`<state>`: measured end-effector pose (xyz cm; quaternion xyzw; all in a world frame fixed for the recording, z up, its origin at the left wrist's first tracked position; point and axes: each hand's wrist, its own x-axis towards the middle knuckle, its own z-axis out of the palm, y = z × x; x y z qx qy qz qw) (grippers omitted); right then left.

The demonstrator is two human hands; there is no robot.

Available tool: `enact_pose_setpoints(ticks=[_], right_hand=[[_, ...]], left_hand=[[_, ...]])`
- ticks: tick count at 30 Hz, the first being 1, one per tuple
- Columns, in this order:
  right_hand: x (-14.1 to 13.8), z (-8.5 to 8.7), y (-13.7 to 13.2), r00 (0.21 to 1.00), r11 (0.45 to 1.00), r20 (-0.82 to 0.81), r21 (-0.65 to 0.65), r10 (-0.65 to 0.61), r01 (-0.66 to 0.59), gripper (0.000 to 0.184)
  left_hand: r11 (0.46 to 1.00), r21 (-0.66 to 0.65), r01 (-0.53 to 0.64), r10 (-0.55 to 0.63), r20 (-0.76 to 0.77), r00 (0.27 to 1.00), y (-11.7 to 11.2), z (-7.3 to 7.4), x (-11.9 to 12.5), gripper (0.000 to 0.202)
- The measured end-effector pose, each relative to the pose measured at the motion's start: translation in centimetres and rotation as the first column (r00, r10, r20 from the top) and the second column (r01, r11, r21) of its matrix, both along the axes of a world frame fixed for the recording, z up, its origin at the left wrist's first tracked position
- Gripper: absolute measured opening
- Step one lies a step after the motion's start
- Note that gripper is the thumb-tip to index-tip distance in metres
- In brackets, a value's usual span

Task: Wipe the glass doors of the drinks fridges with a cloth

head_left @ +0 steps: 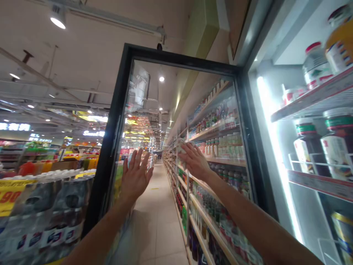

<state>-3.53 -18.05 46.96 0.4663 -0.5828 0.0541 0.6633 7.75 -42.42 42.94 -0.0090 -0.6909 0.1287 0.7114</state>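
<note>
A tall glass fridge door (109,147) with a black frame stands swung open in front of me. My left hand (135,176) is open, its fingers spread and its palm towards the lower left of the glass. My right hand (195,161) lies flat on the glass further right, pressing a small white cloth (180,146) against the pane under its fingertips. Both forearms reach up from the bottom of the view.
The lit fridge interior (275,154) on the right has shelves of bottles (317,70) with red and green caps. Through the glass I see a long tiled aisle (158,206) lined with drink shelves (220,147). Shrink-wrapped bottle packs (46,209) are stacked at the lower left.
</note>
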Motion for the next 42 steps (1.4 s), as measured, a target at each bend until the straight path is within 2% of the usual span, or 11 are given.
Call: enact_pose_setpoints(ticks=[2, 7, 14, 17, 22, 25, 30, 33, 36, 40, 42], right_hand=[[-1.7, 0.0, 4.1, 0.998, 0.973, 0.066, -0.228, -0.015, 0.029, 0.044], [-4.3, 0.4, 10.2, 0.984, 0.662, 0.165, -0.745, 0.065, 0.081, 0.048], [0.3, -2.8, -0.9, 0.998, 0.956, 0.064, -0.294, 0.026, -0.006, 0.044], [0.1, -3.9, 0.1, 0.998, 0.975, 0.057, -0.219, 0.034, -0.020, 0.044], [-3.6, -3.6, 7.7, 0.978, 0.692, 0.183, -0.719, 0.101, 0.063, 0.045], [-3.7, -3.3, 7.1, 0.973, 0.546, 0.192, -0.833, 0.129, 0.092, 0.047], [0.2, -4.2, -0.2, 0.996, 0.918, 0.057, -0.394, 0.075, -0.046, 0.045], [0.5, -4.8, 0.3, 0.999, 0.988, 0.031, -0.151, 0.023, -0.018, 0.046], [-1.8, -5.0, 5.5, 0.993, 0.917, 0.119, -0.397, 0.010, 0.038, 0.045], [-4.2, -5.1, 9.3, 0.971, 0.596, 0.219, -0.794, 0.097, 0.120, 0.046], [-3.4, -5.5, 7.1, 0.973, 0.651, 0.213, -0.752, 0.091, 0.103, 0.046]], left_hand=[[1.000, 0.009, 0.009, -0.009, 0.007, 1.000, 0.2, 0.0, 0.1, 0.049], [0.999, 0.023, 0.029, -0.030, 0.020, 0.999, 0.5, 0.0, 0.3, 0.050], [1.000, 0.001, 0.010, -0.010, 0.010, 1.000, -0.1, 0.0, -0.1, 0.049], [1.000, -0.002, -0.003, 0.003, 0.009, 1.000, -0.1, 0.0, 0.0, 0.048], [1.000, -0.003, -0.024, 0.024, 0.003, 1.000, 0.4, 0.0, 0.3, 0.047], [0.999, -0.006, -0.031, 0.031, -0.007, 0.999, 0.5, 0.0, 0.4, 0.048], [1.000, -0.024, -0.018, 0.018, -0.018, 1.000, 0.0, 0.0, 0.0, 0.048], [1.000, -0.026, -0.012, 0.011, -0.021, 1.000, -0.2, 0.0, -0.2, 0.048], [1.000, -0.026, -0.005, 0.005, -0.023, 1.000, -0.1, 0.0, -0.3, 0.049], [1.000, -0.019, -0.001, 0.000, -0.029, 1.000, 0.1, 0.0, -0.2, 0.049], [1.000, -0.016, 0.003, -0.003, -0.032, 0.999, 0.1, 0.0, -0.2, 0.050]])
